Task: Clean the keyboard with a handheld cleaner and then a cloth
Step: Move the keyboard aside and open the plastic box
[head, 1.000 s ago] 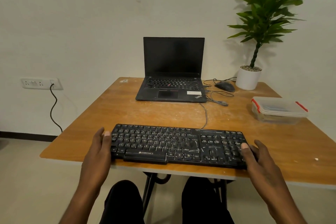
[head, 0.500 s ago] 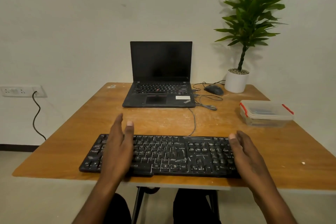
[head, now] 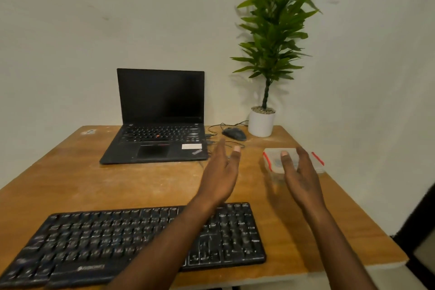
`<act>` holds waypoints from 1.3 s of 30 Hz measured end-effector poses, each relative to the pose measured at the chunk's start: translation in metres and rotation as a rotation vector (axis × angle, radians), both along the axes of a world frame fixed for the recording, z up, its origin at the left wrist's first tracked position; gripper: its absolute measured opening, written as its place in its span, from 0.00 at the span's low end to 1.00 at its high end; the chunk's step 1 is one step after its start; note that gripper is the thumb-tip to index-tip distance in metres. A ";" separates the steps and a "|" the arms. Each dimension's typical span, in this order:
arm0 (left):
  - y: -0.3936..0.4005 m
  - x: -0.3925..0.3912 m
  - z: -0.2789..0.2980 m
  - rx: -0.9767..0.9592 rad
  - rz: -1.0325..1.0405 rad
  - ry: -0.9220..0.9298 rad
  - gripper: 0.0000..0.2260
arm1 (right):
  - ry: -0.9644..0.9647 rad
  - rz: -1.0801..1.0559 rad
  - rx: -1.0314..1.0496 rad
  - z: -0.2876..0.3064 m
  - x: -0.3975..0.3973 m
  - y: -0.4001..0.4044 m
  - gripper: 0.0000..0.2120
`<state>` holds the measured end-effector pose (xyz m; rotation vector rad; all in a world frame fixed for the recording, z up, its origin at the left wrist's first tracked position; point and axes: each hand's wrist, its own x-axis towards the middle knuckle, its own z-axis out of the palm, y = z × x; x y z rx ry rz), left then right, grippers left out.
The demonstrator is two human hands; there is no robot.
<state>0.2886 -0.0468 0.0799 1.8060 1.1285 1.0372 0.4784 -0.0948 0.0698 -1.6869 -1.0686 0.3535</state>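
My left hand (head: pixel 220 175) and right hand (head: pixel 300 178) reach over the desk (head: pixel 70 183), each grip wide, fingers straight, holding nothing. The right hand is in front of a clear plastic box (head: pixel 274 160) with red clips; whether it touches the box I cannot tell. The black keyboard (head: pixel 94 240) lies at the desk's near edge, under my left forearm. Behind stand an open laptop (head: pixel 160 115), a mouse (head: pixel 234 134) and a potted plant (head: pixel 270 54).
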 end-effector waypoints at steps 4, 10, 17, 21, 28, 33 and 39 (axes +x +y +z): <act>0.015 0.060 0.000 -0.113 -0.128 -0.023 0.30 | -0.061 -0.146 -0.023 0.004 0.058 0.021 0.31; 0.031 0.115 -0.004 -0.313 -0.219 -0.071 0.29 | -0.050 -0.212 -0.160 -0.006 0.116 0.032 0.30; 0.037 0.137 -0.014 -0.369 -0.191 -0.086 0.29 | 0.126 0.006 -0.215 -0.009 0.123 0.020 0.20; 0.034 0.137 -0.021 -0.378 -0.192 -0.130 0.29 | 0.153 0.022 -0.177 -0.012 0.123 0.007 0.14; 0.004 0.125 -0.033 -0.411 -0.221 -0.226 0.43 | 0.207 0.003 -0.132 -0.021 0.117 -0.025 0.13; -0.024 0.110 -0.036 -0.445 -0.255 -0.279 0.47 | 0.185 -0.037 -0.141 -0.030 0.111 -0.052 0.21; -0.056 0.096 -0.037 -0.465 -0.302 -0.292 0.43 | 0.233 -0.068 -0.102 -0.032 0.099 -0.082 0.17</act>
